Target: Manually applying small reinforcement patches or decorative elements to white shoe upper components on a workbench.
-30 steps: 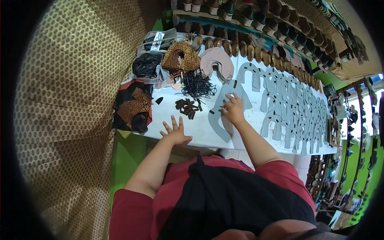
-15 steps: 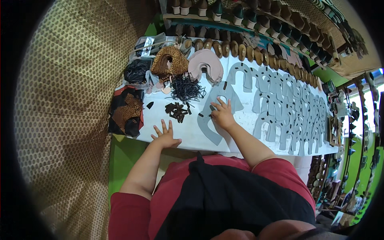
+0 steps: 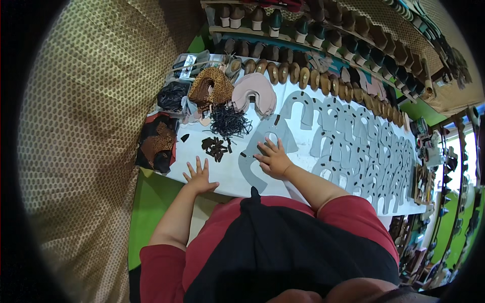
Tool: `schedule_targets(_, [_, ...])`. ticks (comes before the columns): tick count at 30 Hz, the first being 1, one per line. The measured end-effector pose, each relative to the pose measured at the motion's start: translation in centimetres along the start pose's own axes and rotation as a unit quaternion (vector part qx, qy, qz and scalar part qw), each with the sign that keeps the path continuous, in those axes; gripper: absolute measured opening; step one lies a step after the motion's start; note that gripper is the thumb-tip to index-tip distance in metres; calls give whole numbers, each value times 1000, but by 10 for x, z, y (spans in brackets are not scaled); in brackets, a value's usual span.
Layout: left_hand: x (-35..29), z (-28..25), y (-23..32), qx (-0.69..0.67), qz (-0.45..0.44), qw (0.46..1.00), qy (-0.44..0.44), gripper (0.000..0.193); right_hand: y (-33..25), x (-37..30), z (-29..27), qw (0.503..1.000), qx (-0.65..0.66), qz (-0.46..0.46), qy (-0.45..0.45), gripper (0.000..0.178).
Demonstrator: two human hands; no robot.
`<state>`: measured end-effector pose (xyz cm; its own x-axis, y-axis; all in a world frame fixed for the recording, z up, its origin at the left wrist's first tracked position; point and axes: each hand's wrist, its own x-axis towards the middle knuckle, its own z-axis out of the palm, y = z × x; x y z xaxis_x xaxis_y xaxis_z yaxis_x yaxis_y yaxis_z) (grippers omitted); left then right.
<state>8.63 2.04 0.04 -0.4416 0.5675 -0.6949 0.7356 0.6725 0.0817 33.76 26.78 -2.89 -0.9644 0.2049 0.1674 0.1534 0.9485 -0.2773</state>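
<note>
My right hand lies palm down with its fingers spread over the inner edges of two grey U-shaped cut pieces. Its fingertips are beside a small dark strip on the upper grey piece. The lower grey piece curves toward the table's front edge and carries another dark strip. My left hand rests open near that front edge, fingers stretched out and thumb apart, holding nothing. Just beyond it is a loose pile of short dark brown strips. A tangled heap of thin black strips lies farther back.
Overlapping grey U-shaped pieces cover the table's right part. Stacks of leopard-print pieces and pale pink pieces stand at the back. Brown shoe lasts line the far edge, below shelved lasts. Dark and leopard scraps lie left.
The whole view has shifted slightly, so the table sits lower in it. My left hand has edged a little forward. The right hand stays on the grey pieces.
</note>
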Motion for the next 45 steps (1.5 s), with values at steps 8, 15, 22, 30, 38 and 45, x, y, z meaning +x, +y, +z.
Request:
schedule_targets(8, [-4,31,97,16,181,950,255,70,9,2,6,999,27,-41,9,46])
schedule_targets(15, [21,-12,137,10,141,955,261,65,12,2,5,998,54,-37,3,45])
schedule_targets(22, [32,-23,143,-57,98,952,283,46,15,3,9,997,63,-34,8,40])
schedule_targets(30, [40,-40,147,-63,82,964,244,25,18,4,8,997,76,-10,-3,39])
schedule_targets(38, [60,-16,153,-146,130,947,255,12,17,7,6,997,68,-11,-20,42])
schedule_targets(45, [60,-19,145,-198,119,948,218,20,16,9,7,997,50,-24,-44,43])
